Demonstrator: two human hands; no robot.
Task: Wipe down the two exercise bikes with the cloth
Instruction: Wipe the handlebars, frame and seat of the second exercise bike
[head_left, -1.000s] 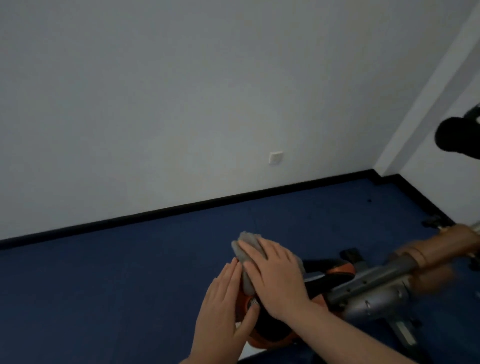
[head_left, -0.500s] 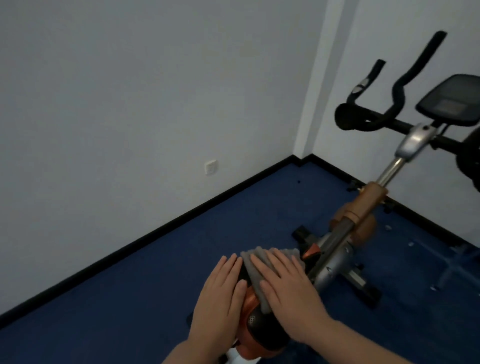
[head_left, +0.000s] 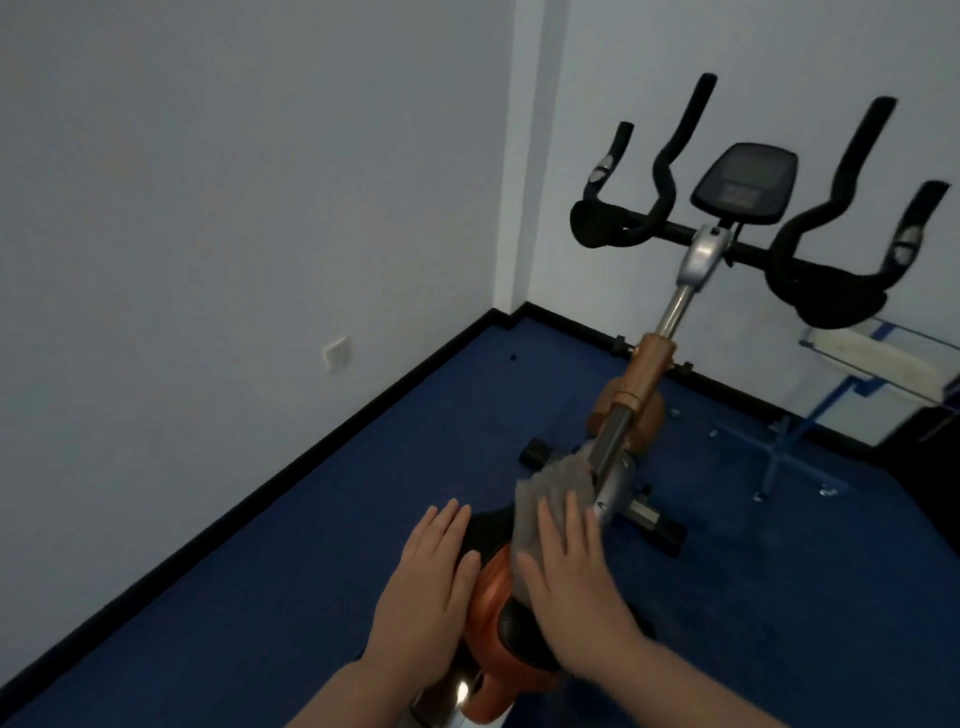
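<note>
An orange, black and silver exercise bike (head_left: 641, 384) stands below me, its black handlebars (head_left: 810, 249) and console (head_left: 745, 182) at the upper right. My right hand (head_left: 571, 577) lies flat with straight fingers on a grey cloth (head_left: 550, 493), pressing it onto the bike's seat and frame near the silver post. My left hand (head_left: 428, 582) rests flat and open on the left side of the black and orange seat (head_left: 488, 582). Only one bike is in view.
Blue carpet (head_left: 363, 519) covers the floor, edged by a black skirting board along white walls. A wall socket (head_left: 336, 354) sits low on the left wall. A blue-framed stand with a whitish panel (head_left: 878, 358) stands at the right.
The view has swung right, bringing the handlebars and console fully into sight. My right hand has slid the cloth forward toward the silver post. My left hand stays flat beside it.
</note>
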